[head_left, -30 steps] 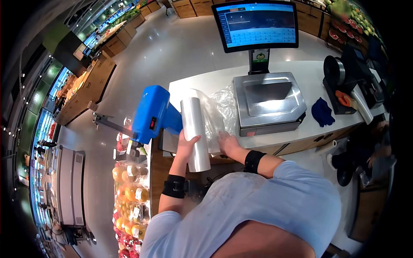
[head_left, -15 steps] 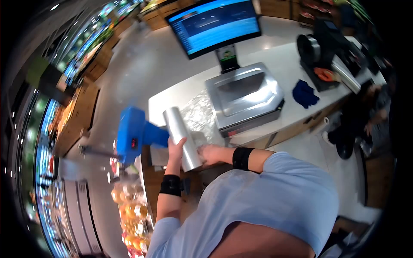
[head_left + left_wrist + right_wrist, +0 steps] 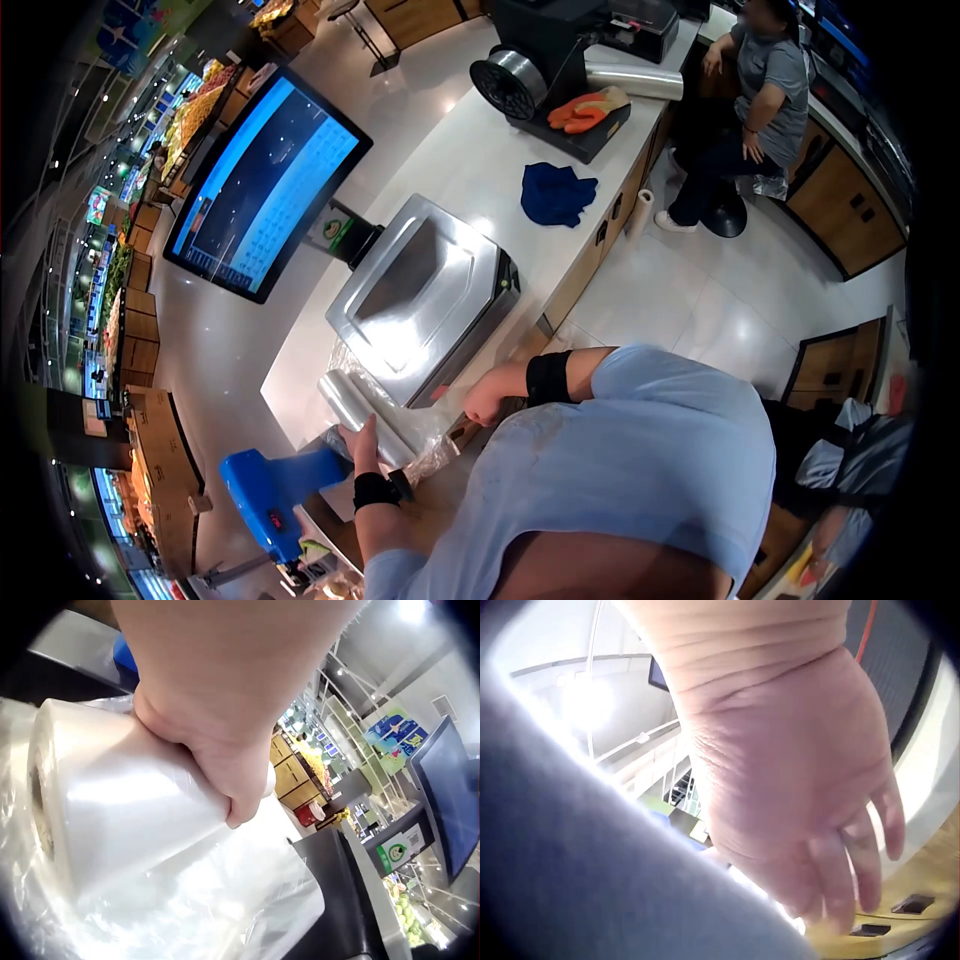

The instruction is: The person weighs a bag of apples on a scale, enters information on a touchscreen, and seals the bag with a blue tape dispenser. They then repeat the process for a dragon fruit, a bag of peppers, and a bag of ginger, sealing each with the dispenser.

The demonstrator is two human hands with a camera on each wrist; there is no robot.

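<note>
The left hand (image 3: 362,444) grips a roll of clear plastic film (image 3: 350,405) lying slantwise at the counter's near end. In the left wrist view the thumb and palm of this hand (image 3: 217,757) wrap over the roll (image 3: 127,795), with loose film spread around it. Beside the counter's edge, near the metal scale (image 3: 415,285), is the right hand (image 3: 487,396). The right wrist view shows that hand (image 3: 802,780) holding nothing, its fingers loosely bent and hanging down.
A tilted screen (image 3: 268,185) stands behind the scale. Farther along the counter (image 3: 440,165) lie a dark blue cloth (image 3: 557,194), orange gloves (image 3: 588,110) and another film roll (image 3: 635,80). A blue device (image 3: 262,495) stands at the near left. Someone sits at the upper right.
The head view has swung right and the counter appears rotated. The right hand has left the loose film and drawn back toward the body; the left hand still grips the roll.
</note>
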